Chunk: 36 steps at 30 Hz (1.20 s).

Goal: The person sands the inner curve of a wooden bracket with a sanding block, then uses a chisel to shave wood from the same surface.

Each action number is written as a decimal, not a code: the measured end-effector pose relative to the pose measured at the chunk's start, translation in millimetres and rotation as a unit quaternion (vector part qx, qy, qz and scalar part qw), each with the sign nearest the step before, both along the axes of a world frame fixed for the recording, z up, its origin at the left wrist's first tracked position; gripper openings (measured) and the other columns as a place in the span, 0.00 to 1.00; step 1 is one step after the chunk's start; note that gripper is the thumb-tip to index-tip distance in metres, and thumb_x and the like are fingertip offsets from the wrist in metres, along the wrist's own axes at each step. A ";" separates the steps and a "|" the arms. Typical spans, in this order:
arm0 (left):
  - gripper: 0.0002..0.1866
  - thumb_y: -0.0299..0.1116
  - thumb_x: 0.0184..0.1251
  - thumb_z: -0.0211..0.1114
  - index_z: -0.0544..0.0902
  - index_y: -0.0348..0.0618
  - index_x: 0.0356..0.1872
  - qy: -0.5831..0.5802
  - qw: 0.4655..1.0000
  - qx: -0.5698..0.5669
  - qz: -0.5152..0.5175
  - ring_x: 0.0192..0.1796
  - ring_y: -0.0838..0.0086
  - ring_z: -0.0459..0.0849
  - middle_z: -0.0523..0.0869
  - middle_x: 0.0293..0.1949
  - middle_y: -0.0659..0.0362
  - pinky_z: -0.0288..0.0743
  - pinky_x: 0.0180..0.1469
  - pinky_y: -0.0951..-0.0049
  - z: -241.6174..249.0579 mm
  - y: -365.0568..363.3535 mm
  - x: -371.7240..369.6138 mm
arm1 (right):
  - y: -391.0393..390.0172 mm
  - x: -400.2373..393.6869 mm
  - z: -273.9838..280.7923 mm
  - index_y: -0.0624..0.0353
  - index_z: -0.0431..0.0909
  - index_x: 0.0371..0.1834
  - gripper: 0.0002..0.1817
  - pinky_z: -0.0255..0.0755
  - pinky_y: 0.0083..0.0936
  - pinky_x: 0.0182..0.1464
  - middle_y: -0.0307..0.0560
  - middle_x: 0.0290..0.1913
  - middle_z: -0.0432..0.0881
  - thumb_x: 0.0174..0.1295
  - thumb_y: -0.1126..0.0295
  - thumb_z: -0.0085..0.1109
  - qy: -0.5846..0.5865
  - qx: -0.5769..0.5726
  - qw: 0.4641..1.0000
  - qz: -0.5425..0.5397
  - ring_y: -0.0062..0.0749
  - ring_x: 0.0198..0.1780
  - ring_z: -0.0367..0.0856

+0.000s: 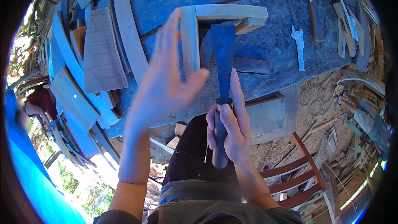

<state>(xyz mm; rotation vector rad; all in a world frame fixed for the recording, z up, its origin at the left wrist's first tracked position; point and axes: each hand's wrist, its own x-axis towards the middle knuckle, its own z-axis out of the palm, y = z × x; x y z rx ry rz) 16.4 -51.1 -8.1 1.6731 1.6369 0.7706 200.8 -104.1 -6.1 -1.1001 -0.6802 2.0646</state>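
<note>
My right hand is wrapped round the handle of a wide chisel, its index finger laid along the dark, flaring blade. The blade points away from me, its broad end overlapping the inside of a pale wooden corner piece. That piece is made of joined lengths, with a short block under its right end. Smeared a little by motion, my left hand has its fingers stretched out and thumb spread, right at the corner piece's left side. A dark flat wooden strip lies right of the blade.
The blue-grey worktop carries wooden boards stacked at left. A wooden-handled tool and a cloth-wrapped tool lie at right. A slatted reddish wooden frame stands below right. People are at the far left and right.
</note>
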 end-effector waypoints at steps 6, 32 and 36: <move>0.23 0.38 0.72 0.65 0.78 0.46 0.67 -0.037 0.993 0.104 -0.031 0.56 0.68 0.82 0.83 0.58 0.56 0.74 0.61 0.70 -15.1 70.7 3.3 | -7.7 -12.9 3.5 0.49 0.34 0.83 0.35 0.68 0.17 0.16 0.45 0.30 0.73 0.79 0.66 0.38 0.022 -0.006 0.998 -0.050 0.20 0.16 0.68; 0.11 0.32 0.74 0.65 0.89 0.45 0.52 -0.013 0.976 0.149 0.155 0.39 0.82 0.77 0.83 0.36 0.63 0.72 0.44 0.80 -26.3 46.9 41.2 | -12.3 -11.8 12.5 0.49 0.35 0.83 0.34 0.67 0.17 0.16 0.45 0.31 0.73 0.79 0.67 0.36 0.055 -0.032 0.993 -0.104 0.20 0.15 0.69; 0.10 0.34 0.70 0.68 0.91 0.44 0.47 -0.042 0.969 0.172 0.174 0.35 0.75 0.76 0.84 0.31 0.61 0.71 0.39 0.74 -30.3 47.5 46.4 | 1.1 -7.4 10.2 0.44 0.34 0.83 0.33 0.66 0.18 0.15 0.46 0.31 0.73 0.80 0.65 0.34 0.073 -0.101 0.978 -0.167 0.21 0.15 0.69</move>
